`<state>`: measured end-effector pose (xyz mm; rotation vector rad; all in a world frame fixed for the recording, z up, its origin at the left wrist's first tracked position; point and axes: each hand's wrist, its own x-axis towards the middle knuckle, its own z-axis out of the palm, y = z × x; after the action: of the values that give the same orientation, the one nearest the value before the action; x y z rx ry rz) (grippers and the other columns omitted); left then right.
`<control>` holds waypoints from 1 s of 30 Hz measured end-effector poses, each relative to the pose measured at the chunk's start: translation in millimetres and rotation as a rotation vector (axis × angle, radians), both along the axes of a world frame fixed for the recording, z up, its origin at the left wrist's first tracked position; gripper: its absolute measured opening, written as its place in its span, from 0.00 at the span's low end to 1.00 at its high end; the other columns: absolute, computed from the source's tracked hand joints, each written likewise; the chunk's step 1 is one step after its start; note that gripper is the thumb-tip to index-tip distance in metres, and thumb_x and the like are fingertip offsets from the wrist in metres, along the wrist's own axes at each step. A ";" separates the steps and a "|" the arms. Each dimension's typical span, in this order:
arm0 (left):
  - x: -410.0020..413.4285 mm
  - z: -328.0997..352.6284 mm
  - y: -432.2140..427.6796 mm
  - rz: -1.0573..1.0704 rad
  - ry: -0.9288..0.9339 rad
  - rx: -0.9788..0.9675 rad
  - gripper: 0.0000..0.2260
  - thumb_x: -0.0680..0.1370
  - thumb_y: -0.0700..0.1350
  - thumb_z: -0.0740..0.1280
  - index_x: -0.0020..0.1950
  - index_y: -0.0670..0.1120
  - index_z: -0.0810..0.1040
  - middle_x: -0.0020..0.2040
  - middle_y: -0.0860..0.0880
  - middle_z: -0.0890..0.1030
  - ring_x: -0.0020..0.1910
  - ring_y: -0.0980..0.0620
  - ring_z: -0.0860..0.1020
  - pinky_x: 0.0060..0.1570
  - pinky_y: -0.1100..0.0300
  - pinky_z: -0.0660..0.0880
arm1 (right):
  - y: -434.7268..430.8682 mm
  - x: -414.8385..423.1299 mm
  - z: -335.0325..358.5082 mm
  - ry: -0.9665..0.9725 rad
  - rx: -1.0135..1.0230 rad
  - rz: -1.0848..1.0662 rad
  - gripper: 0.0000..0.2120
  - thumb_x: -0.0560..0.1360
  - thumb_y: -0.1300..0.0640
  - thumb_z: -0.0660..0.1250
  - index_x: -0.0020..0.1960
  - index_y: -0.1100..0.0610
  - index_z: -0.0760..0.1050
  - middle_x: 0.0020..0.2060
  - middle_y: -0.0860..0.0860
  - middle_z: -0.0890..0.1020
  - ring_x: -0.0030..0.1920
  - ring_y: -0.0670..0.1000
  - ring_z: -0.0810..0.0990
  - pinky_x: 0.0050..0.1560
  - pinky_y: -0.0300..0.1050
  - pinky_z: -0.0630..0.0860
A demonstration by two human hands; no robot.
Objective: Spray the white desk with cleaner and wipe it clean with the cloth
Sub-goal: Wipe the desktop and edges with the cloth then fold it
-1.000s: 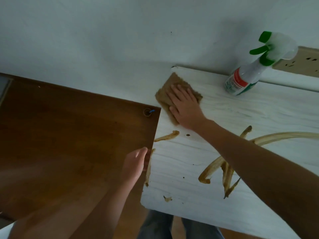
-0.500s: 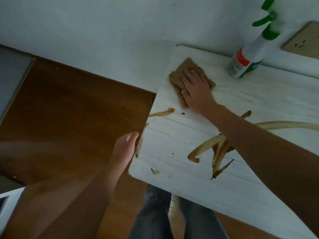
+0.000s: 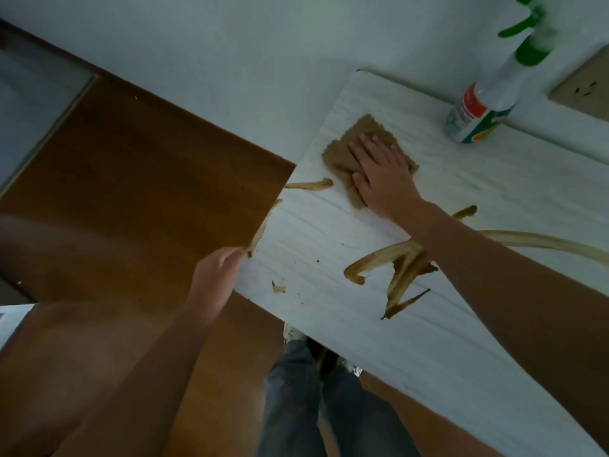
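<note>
Brown cloth (image 3: 341,155) is laid crumpled near the back left corner of the white bench (image 3: 329,232), where it is pressed down by the right hand (image 3: 384,179). The fingers (image 3: 371,144) of that hand are held straight and slightly apart, flat on the cloth, and nothing is clamped by them. The right forearm is stretched across the bench from the lower right.

The left hand (image 3: 216,278) is set against the left edge of the bench, close to the front corner. Its fingers are curled together and touch the edge, but whether the edge is clamped cannot be told, as the hand is blurred.

Brown smears (image 3: 402,265) are spread over the bench top. A short streak is seen just beside the cloth on its left, a thin one runs along the left edge, and a small blob lies near the front left corner. A large zigzag is partly covered by the right forearm, and a long streak is drawn from it toward the right side of the view.

The spray bottle (image 3: 484,103), white with a green trigger and a red and green label, is stood at the back of the bench against the pale wall (image 3: 230,61), well apart from the cloth. A beige wall socket (image 3: 583,87) is fixed just beside it. A dark wooden floor (image 3: 131,176) and grey jeans (image 3: 296,390) are seen below the bench.
</note>
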<state>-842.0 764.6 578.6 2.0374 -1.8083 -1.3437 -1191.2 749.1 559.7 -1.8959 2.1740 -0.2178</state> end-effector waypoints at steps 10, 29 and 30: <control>24.6 -7.5 23.3 0.131 0.214 0.021 0.06 0.81 0.51 0.67 0.57 0.54 0.81 0.51 0.59 0.82 0.52 0.56 0.82 0.47 0.64 0.80 | -20.4 77.0 -2.0 0.043 -0.024 0.092 0.30 0.79 0.45 0.48 0.79 0.54 0.60 0.78 0.55 0.61 0.79 0.58 0.56 0.78 0.60 0.48; 42.5 -19.4 40.4 0.003 0.284 -0.242 0.12 0.81 0.51 0.68 0.63 0.50 0.82 0.53 0.58 0.85 0.53 0.64 0.82 0.53 0.65 0.81 | 23.1 160.6 -1.0 0.045 -0.019 0.095 0.28 0.81 0.44 0.47 0.78 0.52 0.59 0.78 0.56 0.61 0.79 0.60 0.54 0.78 0.64 0.48; 44.2 -20.0 42.2 -0.027 0.284 -0.250 0.14 0.81 0.52 0.68 0.64 0.50 0.81 0.54 0.59 0.85 0.53 0.65 0.82 0.53 0.66 0.80 | 27.6 166.8 -0.6 0.042 -0.022 0.154 0.28 0.81 0.44 0.46 0.78 0.51 0.60 0.78 0.56 0.61 0.79 0.60 0.55 0.78 0.64 0.49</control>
<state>-797.8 806.8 558.5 1.6137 -1.7785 -1.2635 -1024.4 776.8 559.0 -2.0868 2.0463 -0.1755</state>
